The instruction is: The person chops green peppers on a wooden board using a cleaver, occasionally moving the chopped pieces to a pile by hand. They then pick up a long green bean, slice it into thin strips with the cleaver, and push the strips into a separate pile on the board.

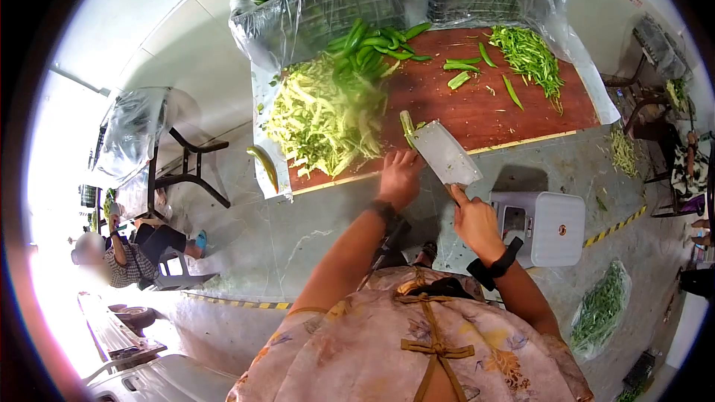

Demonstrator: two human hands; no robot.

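My right hand (477,222) is wrapped around the handle of a cleaver (447,153), its broad blade lying over the front edge of the red-brown board. Against the blade's left side stands a piece of green chili pepper (407,123). My left hand (402,176) has its fingers curled at the lower end of that piece, holding it by the board's edge. A big heap of pale pepper cores and scraps (324,119) lies left of my hands. Behind it are whole green peppers (376,46). Several cut pieces (460,74) and a pile of green strips (530,59) lie toward the right.
Plastic-lined crates (328,11) stand along the board's back, the left one holding peppers. A lone pepper (264,167) lies at the left edge. A white box (557,229) stands on the floor to the right, near a bag of greens (602,309). Another person (130,260) sits at left.
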